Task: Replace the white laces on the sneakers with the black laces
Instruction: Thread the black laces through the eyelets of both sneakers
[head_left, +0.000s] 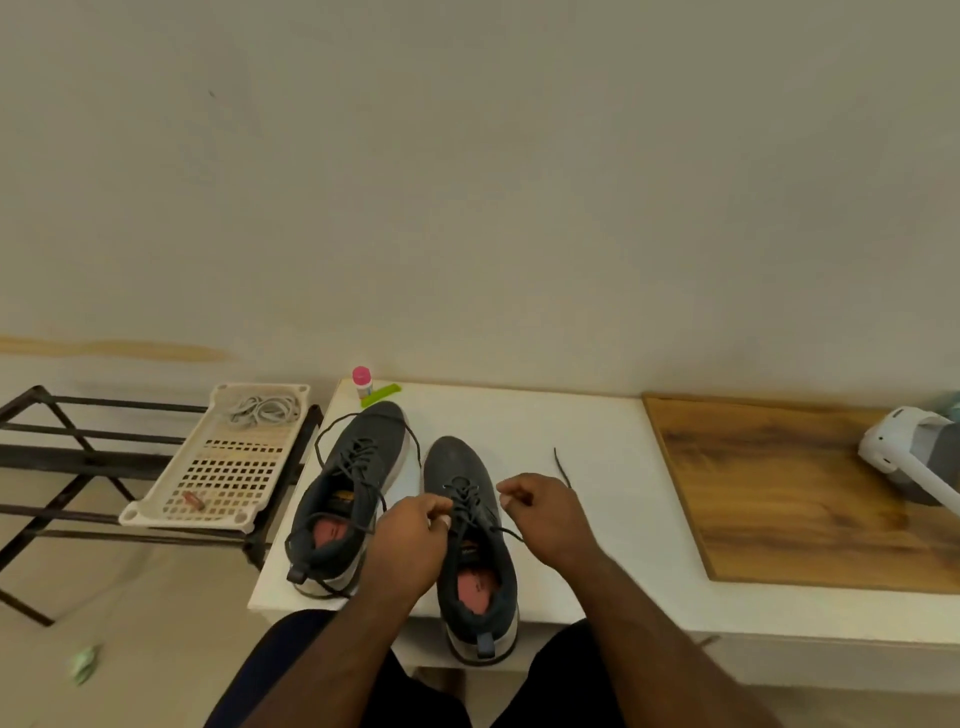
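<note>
Both hands, left (410, 540) & right (545, 514), pinch thin black lace (470, 506) on right-side grey fabric sneaker (470, 540); final eyelets; next, probably pull ends even w/ steady tension.

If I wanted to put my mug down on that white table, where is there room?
The white table is bare between the right sneaker and the wooden board; only a thin black lace end lies there. Its left end is crowded: two sneakers, both hands, a pink-capped bottle and a green stick.

Soft, even, rather dim warm light fills the scene. Faint shadows lie under the right hand (550, 512) and left hand (410, 540). Wide-angle bending curves edges far from both hands; detail throughout is slightly soft.
</note>
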